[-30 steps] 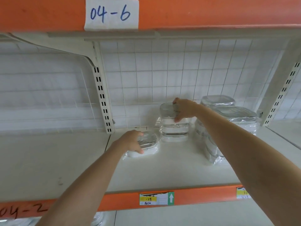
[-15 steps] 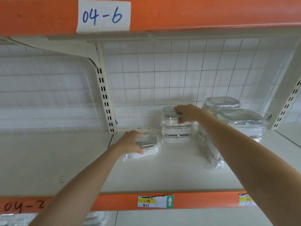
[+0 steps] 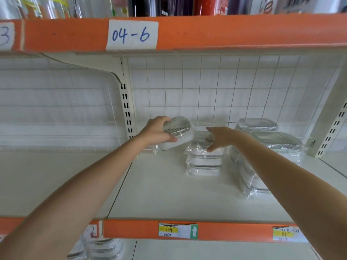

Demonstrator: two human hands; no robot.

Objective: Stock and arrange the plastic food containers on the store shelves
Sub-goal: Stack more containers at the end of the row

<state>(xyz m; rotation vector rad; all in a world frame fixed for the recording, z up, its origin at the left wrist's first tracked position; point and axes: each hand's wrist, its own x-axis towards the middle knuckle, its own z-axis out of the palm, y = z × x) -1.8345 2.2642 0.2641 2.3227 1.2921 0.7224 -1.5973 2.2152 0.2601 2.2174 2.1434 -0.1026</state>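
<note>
Gripped in the left hand (image 3: 156, 131), wrapped container (image 3: 177, 133) aloft near the shelf (image 3: 159, 192) back edge, just left of (and above) the stack (image 3: 204, 160); right hand (image 3: 220, 137) fingers loose, touching its top.

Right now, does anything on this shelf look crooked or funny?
Only one thing: the small container in the left hand is tilted and lifted off the shelf, beside the neat small stack. The right hand rests on that stack. Nothing looks spilled or broken.

White wire-grid back panel (image 3: 216, 91), orange-edged
</note>
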